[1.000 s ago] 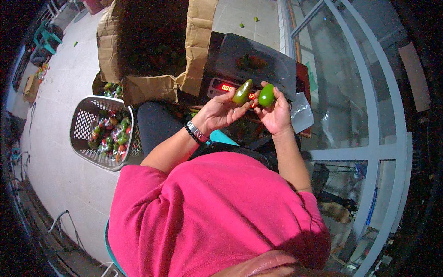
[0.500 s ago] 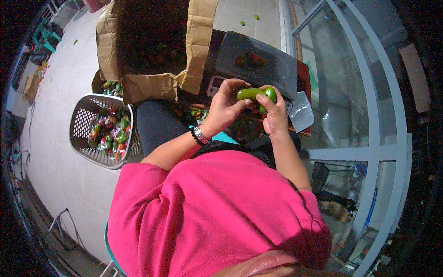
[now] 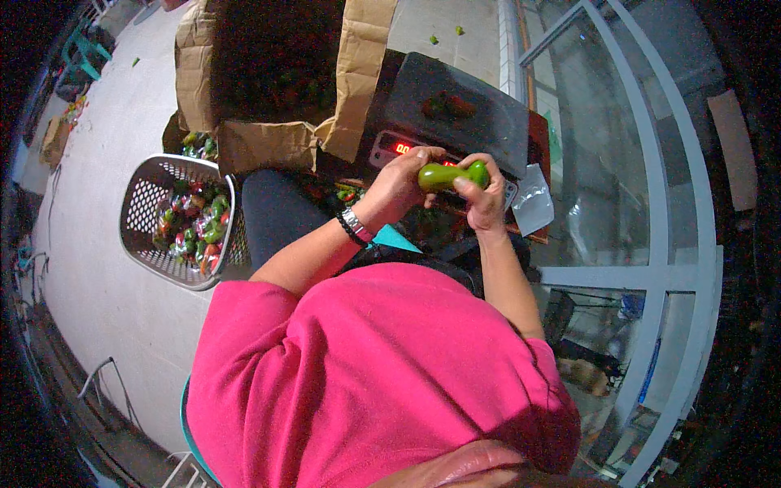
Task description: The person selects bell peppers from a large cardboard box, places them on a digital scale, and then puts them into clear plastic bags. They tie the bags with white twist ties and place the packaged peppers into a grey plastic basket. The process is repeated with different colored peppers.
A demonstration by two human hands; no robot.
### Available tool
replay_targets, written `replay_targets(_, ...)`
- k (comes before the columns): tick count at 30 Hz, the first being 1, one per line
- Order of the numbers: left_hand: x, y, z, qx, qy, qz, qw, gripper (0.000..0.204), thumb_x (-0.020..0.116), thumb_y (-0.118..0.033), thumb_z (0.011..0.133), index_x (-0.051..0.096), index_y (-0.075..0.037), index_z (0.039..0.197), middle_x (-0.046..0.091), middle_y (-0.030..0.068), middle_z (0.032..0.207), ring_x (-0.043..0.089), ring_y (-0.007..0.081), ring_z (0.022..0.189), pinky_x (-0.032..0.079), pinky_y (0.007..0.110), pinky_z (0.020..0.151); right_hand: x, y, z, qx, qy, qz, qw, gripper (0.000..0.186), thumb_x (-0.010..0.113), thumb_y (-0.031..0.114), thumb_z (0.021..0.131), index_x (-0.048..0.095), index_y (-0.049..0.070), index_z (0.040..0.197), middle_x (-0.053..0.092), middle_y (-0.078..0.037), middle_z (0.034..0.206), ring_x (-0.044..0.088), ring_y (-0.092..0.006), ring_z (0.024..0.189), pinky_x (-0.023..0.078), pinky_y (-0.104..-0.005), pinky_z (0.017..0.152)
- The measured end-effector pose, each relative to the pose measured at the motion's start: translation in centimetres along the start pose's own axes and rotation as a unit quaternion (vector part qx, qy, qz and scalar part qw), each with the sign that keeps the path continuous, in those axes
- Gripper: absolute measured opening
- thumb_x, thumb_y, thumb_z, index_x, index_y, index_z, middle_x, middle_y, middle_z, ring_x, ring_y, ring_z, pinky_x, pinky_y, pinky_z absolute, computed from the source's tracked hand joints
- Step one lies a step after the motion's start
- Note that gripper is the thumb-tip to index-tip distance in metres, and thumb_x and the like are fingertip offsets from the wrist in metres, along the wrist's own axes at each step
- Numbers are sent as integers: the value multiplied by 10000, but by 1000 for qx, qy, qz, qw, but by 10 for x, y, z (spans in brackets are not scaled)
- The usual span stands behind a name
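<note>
My left hand (image 3: 400,183) curls round the left end of an elongated, glossy olive-green pepper (image 3: 441,175). My right hand (image 3: 488,199) grips a brighter green pepper (image 3: 477,172), its thumb against the elongated one, so the two peppers touch. Just beyond my hands is a scale with a lit red display (image 3: 402,148) and a dark plate (image 3: 476,85), with dark red-and-green produce (image 3: 447,105) on it. A small clear bag (image 3: 533,197) lies at the scale's right.
An open brown paper box (image 3: 358,81) holding shadowed produce stands at the upper left. A plastic basket (image 3: 142,252) of bagged peppers sits left of my legs. A glass-paned metal frame (image 3: 659,274) runs along the right, and a green chair (image 3: 81,49) stands far left.
The elongated pepper has turned from upright to lying sideways against the other pepper. My left hand has moved round its left end, and my right thumb has come across it.
</note>
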State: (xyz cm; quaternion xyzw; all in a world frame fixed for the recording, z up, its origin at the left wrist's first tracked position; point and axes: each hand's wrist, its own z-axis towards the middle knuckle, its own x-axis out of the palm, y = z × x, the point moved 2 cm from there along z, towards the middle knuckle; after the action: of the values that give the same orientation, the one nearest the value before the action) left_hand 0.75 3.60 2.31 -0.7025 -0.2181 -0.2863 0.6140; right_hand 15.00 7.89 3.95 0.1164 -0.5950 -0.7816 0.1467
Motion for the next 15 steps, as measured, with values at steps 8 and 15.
replay_targets(8,8,-3,1,-8,35,-105,994,289,385,-172,888,410,-9,1125,492,86,1026,515,152,837,481,273,714,13,-2,5,51,-163,80,982,358,565,216,776,457,80,1089,496,-48,943,474,-162,880,413,-304,784)
replay_targets(15,-7,12,11,20,-45,9,999,324,491,-127,837,425,-51,1145,518,80,1046,513,157,926,458,279,742,21,-10,-2,167,-4,162,973,449,488,395,819,387,99,1142,481,-39,1011,488,-125,892,419,-254,771)
